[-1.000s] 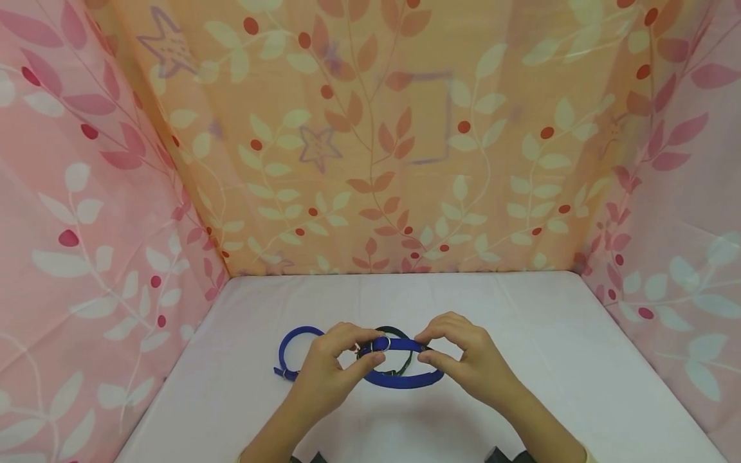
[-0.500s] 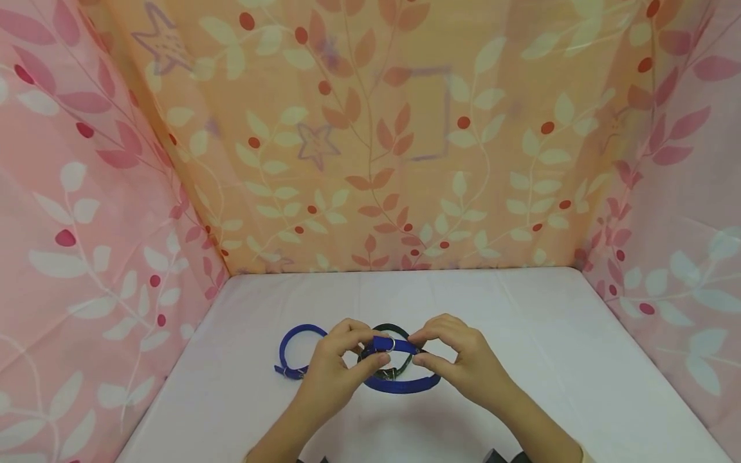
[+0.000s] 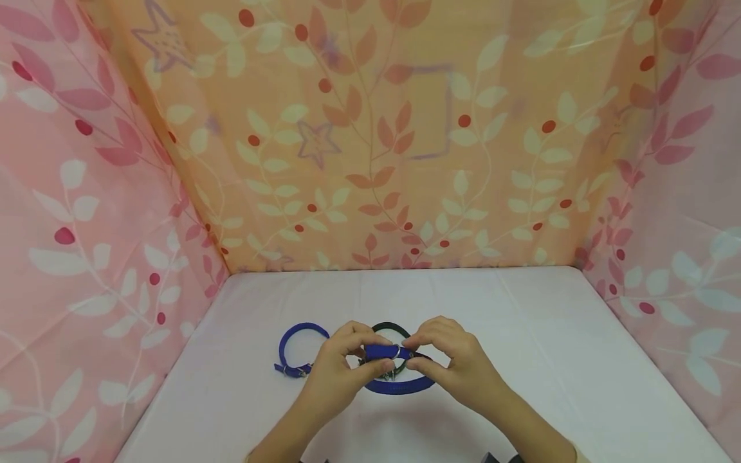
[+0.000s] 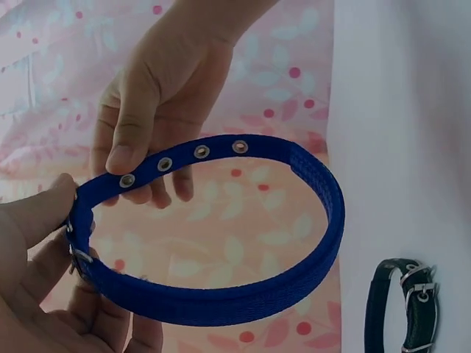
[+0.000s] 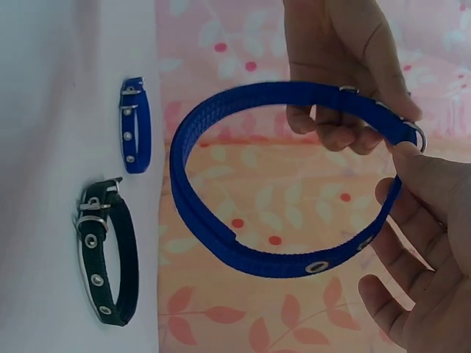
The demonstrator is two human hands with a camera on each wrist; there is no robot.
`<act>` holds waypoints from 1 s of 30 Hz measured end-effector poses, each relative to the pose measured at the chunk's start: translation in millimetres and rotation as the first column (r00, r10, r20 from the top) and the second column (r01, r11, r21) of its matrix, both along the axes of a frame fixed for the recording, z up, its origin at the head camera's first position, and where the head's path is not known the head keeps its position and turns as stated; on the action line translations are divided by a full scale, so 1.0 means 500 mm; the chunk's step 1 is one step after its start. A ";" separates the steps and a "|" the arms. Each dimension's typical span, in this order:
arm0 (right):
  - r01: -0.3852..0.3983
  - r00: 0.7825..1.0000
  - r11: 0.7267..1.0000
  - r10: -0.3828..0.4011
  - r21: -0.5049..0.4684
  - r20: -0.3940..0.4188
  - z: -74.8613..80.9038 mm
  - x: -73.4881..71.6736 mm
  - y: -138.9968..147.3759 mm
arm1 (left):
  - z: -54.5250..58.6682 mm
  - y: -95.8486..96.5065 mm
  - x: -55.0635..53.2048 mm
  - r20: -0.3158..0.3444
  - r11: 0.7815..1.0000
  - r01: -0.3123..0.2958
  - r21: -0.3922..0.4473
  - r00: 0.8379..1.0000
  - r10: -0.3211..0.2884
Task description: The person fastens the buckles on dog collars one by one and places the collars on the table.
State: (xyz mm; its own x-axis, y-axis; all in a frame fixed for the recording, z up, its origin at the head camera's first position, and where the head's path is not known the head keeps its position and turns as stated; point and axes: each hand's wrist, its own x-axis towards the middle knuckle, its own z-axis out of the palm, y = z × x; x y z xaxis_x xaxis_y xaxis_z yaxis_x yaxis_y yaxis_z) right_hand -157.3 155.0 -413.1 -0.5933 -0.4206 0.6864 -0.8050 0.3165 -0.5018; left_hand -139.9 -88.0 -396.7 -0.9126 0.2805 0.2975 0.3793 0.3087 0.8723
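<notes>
Both hands hold a blue pet collar (image 3: 399, 387) looped into a ring above the table. My left hand (image 3: 341, 363) pinches it at the buckle end, by the metal D-ring. With thumb and fingertips, my right hand (image 3: 457, 357) pinches the strap close beside that D-ring. In the left wrist view the blue collar (image 4: 221, 305) shows several metal eyelets along its strap, and the right hand (image 4: 158, 95) grips near one of them. The right wrist view shows the collar (image 5: 213, 228) as a wide loop, with the left hand (image 5: 342, 66) at the buckle side.
A second blue collar (image 3: 282, 350), buckled into a ring, lies on the white table (image 3: 492, 302) to the left. Behind the held collar lies a dark green collar (image 3: 386, 325), also buckled. Floral cloth walls (image 3: 370, 193) enclose the table at the back and sides.
My right hand has slid left along the strap, bringing its fingertips closer to the left hand and the D-ring. The held loop has narrowed slightly. The two lying collars have stayed put.
</notes>
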 end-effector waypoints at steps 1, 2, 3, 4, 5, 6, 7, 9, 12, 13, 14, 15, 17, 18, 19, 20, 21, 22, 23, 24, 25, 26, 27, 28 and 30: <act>0.003 1.000 1.000 -0.003 0.004 -0.002 -0.001 -0.001 -0.001 | -0.001 0.000 0.000 -0.001 1.000 -0.003 -0.006 1.000 0.003; 0.008 1.000 1.000 -0.008 0.007 -0.004 -0.001 -0.001 -0.001 | -0.002 0.000 0.001 -0.013 1.000 -0.008 -0.011 1.000 0.008; 0.018 1.000 1.000 -0.018 0.009 -0.003 -0.001 -0.002 -0.001 | -0.002 0.000 0.002 -0.030 1.000 -0.015 -0.014 0.999 0.014; 0.022 1.000 1.000 -0.022 0.006 -0.002 -0.001 -0.002 -0.001 | -0.002 0.000 0.002 -0.051 1.000 -0.025 -0.019 0.998 0.024; 0.028 1.000 1.000 -0.028 0.004 0.003 -0.001 -0.001 -0.001 | -0.003 0.000 0.003 -0.072 0.999 -0.036 -0.022 0.997 0.034; 0.034 0.999 0.999 -0.034 0.003 0.009 0.000 -0.001 -0.001 | -0.004 0.000 0.003 -0.095 0.999 -0.048 -0.025 0.994 0.046; 0.033 0.999 0.999 -0.033 -0.001 0.015 0.000 0.000 -0.002 | -0.005 0.000 0.004 -0.120 0.998 -0.059 -0.027 0.991 0.056; 0.024 0.999 1.000 -0.023 -0.017 0.037 0.000 0.003 -0.004 | -0.007 0.001 0.004 -0.151 0.997 -0.073 -0.026 0.986 0.068; -0.009 0.998 0.998 0.012 -0.055 0.068 -0.002 0.009 -0.011 | -0.013 0.004 0.002 -0.176 0.998 -0.062 -0.024 0.983 0.057; -0.018 0.997 0.997 0.024 -0.069 0.079 -0.003 0.010 -0.013 | -0.016 0.005 0.001 -0.178 0.998 -0.053 -0.024 0.983 0.048; -0.022 0.996 0.997 0.029 -0.080 0.089 -0.004 0.012 -0.015 | -0.017 0.007 0.001 -0.173 0.999 -0.044 -0.025 0.984 0.039; -0.022 0.995 0.996 0.030 -0.086 0.098 -0.006 0.014 -0.018 | -0.018 0.008 0.000 -0.172 0.999 -0.035 -0.032 0.985 0.029; -0.004 0.994 0.997 0.013 -0.083 0.110 -0.008 0.017 -0.021 | -0.018 0.009 0.002 -0.180 0.998 -0.014 -0.064 0.984 0.003; 0.008 0.993 0.997 0.001 -0.078 0.119 -0.009 0.019 -0.022 | -0.017 0.010 0.003 -0.192 0.996 -0.005 -0.083 0.981 -0.011; 0.020 0.992 0.997 -0.011 -0.072 0.125 -0.009 0.020 -0.023 | -0.016 0.010 0.004 -0.203 0.995 0.001 -0.102 0.979 -0.022; 0.033 0.991 0.997 -0.024 -0.064 0.130 -0.010 0.021 -0.024 | -0.014 0.011 0.006 -0.215 0.993 0.006 -0.119 0.976 -0.031; 0.044 0.990 0.998 -0.036 -0.055 0.134 -0.009 0.022 -0.025 | -0.012 0.011 0.008 -0.229 0.991 0.007 -0.135 0.973 -0.038; 0.055 0.989 0.997 -0.048 -0.047 0.138 -0.009 0.024 -0.026 | -0.011 0.011 0.009 -0.241 0.989 0.007 -0.146 0.970 -0.043; 0.063 0.988 0.997 -0.056 -0.041 0.143 -0.008 0.025 -0.027 | -0.010 0.011 0.009 -0.245 0.988 0.007 -0.152 0.968 -0.044; 0.072 0.987 0.997 -0.066 -0.034 0.147 -0.008 0.026 -0.027 | -0.009 0.012 0.010 -0.248 0.988 0.005 -0.152 0.968 -0.043; 0.081 0.986 0.996 -0.076 -0.027 0.148 -0.008 0.026 -0.028 | -0.008 0.012 0.010 -0.252 0.989 0.003 -0.151 0.967 -0.041; 0.091 0.985 0.996 -0.087 -0.017 0.152 -0.007 0.027 -0.028 | -0.008 0.011 0.010 -0.257 0.988 -0.001 -0.152 0.966 -0.038; 0.100 0.984 0.995 -0.097 -0.008 0.149 -0.007 0.027 -0.029 | -0.007 0.010 0.010 -0.257 0.989 -0.006 -0.150 0.966 -0.033; 0.110 0.983 0.994 -0.109 0.003 0.146 -0.008 0.026 -0.028 | -0.005 0.008 0.010 -0.255 0.989 -0.013 -0.144 0.967 -0.025; 0.132 0.982 0.991 -0.134 0.025 0.135 -0.009 0.023 -0.026 | 0.001 0.004 0.011 -0.254 0.991 -0.045 -0.123 0.967 0.012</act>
